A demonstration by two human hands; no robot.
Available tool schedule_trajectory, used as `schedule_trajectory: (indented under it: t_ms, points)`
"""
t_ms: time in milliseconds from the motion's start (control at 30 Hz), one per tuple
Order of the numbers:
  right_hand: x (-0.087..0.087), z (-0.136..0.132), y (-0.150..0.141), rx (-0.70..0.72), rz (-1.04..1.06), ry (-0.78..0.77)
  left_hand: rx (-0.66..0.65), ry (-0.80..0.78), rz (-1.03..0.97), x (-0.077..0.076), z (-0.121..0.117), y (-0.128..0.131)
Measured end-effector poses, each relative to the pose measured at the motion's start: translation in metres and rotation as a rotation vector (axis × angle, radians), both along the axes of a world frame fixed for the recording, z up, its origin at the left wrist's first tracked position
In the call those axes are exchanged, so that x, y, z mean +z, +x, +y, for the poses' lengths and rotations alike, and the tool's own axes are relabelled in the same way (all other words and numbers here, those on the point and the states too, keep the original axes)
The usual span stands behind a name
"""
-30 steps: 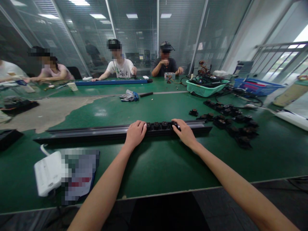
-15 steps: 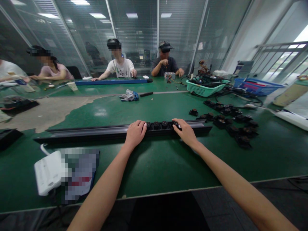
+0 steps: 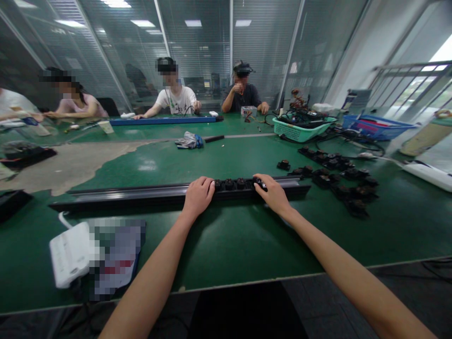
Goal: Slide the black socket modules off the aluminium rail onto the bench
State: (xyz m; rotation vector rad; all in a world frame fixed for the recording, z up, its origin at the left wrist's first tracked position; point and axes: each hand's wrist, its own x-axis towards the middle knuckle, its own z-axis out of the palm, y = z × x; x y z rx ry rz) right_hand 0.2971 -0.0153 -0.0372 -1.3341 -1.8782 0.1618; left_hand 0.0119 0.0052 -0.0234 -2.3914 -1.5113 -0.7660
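A long black rail [image 3: 141, 195] with a channel along its top lies crosswise on the green table. Several small black square modules [image 3: 235, 183] sit in a row in the channel between my two hands. My left hand [image 3: 199, 192] is closed over the rail at the row's left end, its thumb against the leftmost module. At the right end, my right hand [image 3: 270, 190] holds a black module [image 3: 259, 181] between thumb and fingers; the hand partly hides it.
More loose black modules [image 3: 332, 176] lie right of the rail. Behind them stand a green basket [image 3: 300, 132] of cables and a blue basket [image 3: 383, 127]. A grey glove [image 3: 189, 140] lies beyond the rail, a white box [image 3: 70, 254] at front left. Several people sit across the table.
Both my hands keep practically the same place on the rail and modules. Across the table, one person's raised hand has moved slightly higher.
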Motion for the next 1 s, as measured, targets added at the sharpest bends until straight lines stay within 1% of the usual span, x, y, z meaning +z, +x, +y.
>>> schedule_trajectory:
  t_ms: [1000]
  points:
    - [0.0009, -0.0001, 0.0055, -0.015, 0.003, 0.000, -0.010, -0.002, -0.002, 0.0000, 0.0005, -0.0002]
